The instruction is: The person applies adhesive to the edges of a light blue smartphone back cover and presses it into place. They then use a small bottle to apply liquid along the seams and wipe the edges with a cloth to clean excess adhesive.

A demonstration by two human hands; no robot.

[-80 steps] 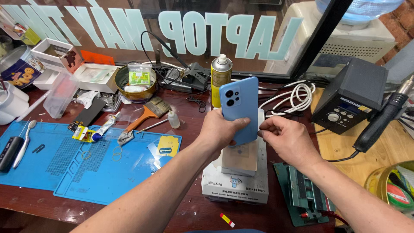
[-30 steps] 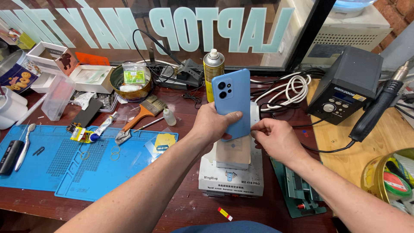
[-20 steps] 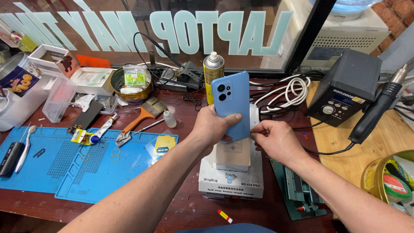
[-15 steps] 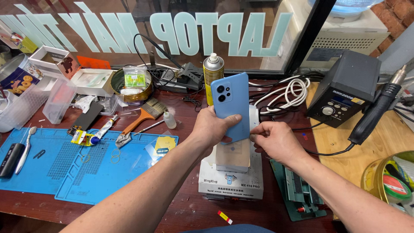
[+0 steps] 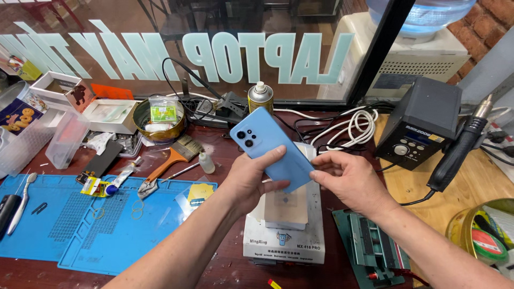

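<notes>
Head view: blue mat (image 5: pixel 80 225) is laid at counter's left. Blue phone (image 5: pixel 271 149) is gripped, tilted, by left hand (image 5: pixel 251 182), fingers closed around it, above white box (image 5: pixel 286 230); its lower edge is pinched by right hand (image 5: pixel 348 182).

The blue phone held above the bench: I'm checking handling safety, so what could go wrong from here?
1. The light-blue smartphone is held tilted in the air, the left hand gripping it and the right hand only at its lower edge; a slip might drop it onto the white box-shaped machine below.
2. The yellow spray can stands upright close behind; a sweep of the phone could tip it.
</notes>
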